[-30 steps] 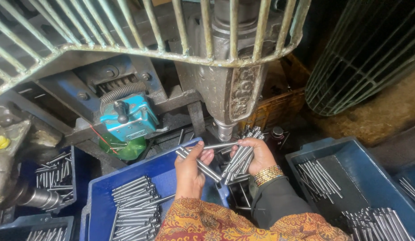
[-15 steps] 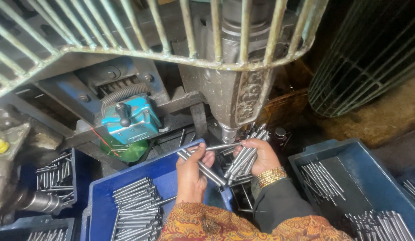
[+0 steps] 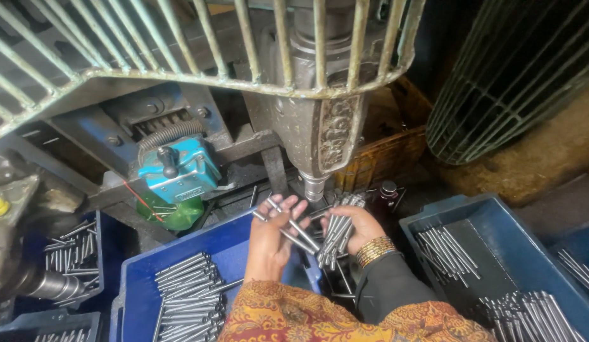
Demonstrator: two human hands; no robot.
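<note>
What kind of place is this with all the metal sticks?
Most likely a small metalworking workshop or factory. A heavy press machine stands behind a metal guard cage, blue bins around it hold heaps of steel rods, and the left hand and right hand grip more rods under it.

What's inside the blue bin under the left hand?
The blue bin holds a pile of metal rods lying side by side. The left hand and patterned sleeve cover its right part, so what lies there cannot be seen.
</note>
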